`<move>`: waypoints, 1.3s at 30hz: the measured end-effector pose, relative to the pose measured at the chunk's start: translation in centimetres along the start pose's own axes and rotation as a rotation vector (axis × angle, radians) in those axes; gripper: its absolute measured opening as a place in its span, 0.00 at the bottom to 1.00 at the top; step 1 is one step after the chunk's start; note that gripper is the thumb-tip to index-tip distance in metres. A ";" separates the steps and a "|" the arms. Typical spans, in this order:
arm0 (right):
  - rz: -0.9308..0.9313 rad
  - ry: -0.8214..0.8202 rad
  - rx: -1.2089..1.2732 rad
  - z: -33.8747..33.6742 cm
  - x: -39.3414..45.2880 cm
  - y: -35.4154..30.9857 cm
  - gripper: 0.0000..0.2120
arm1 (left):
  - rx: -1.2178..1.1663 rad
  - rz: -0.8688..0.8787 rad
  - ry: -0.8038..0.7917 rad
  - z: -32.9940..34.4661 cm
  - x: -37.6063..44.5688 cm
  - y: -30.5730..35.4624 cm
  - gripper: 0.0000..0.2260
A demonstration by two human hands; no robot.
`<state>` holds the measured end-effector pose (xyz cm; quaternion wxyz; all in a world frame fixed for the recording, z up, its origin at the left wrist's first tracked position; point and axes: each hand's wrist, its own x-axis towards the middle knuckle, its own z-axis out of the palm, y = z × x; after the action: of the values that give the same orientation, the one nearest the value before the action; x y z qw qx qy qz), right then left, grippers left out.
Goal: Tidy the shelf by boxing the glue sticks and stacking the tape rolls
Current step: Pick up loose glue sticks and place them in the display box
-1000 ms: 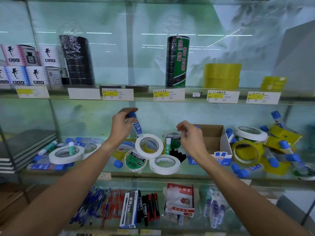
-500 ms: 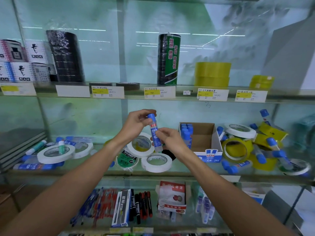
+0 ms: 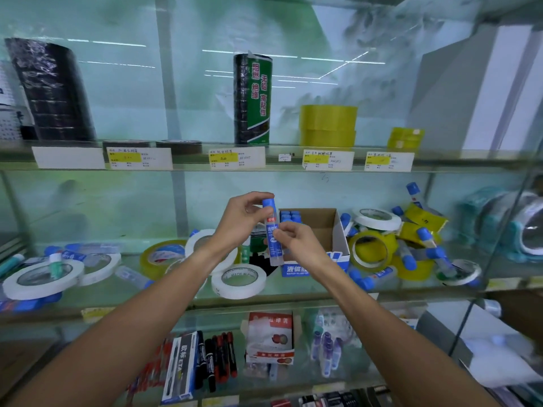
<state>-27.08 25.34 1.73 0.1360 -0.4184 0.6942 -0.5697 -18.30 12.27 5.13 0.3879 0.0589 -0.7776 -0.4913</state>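
Note:
Both hands hold one upright blue-capped glue stick (image 3: 272, 230) in front of the middle glass shelf (image 3: 293, 286). My left hand (image 3: 238, 220) pinches its cap end and my right hand (image 3: 296, 242) grips its lower body. Just behind it stands an open cardboard box (image 3: 338, 233) with several blue-capped sticks in its back left corner. White tape rolls (image 3: 238, 280) (image 3: 42, 279) lie loose on the shelf. Yellow tape rolls (image 3: 370, 252) and more glue sticks (image 3: 408, 258) are piled at the right.
The upper shelf (image 3: 191, 167) carries black tape stacks, a green-labelled tape tube (image 3: 253, 99), yellow tape rolls (image 3: 327, 124) and price labels. Below are pens, markers (image 3: 217, 362) and a red-and-white box (image 3: 270, 333). Glass panels close off the right side.
My left hand carried the glue stick to the right, and my right hand came back from the box and took hold of its lower part. The camera has turned right.

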 end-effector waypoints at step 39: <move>0.158 0.215 -0.681 -3.1 4.6 3.0 0.17 | 0.776 0.141 -0.307 2.5 -0.8 -4.5 0.29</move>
<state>-33.23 24.01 1.33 -0.0413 -0.3225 0.8847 -0.3341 -20.73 12.13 0.50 0.2494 0.0736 -0.9558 -0.1374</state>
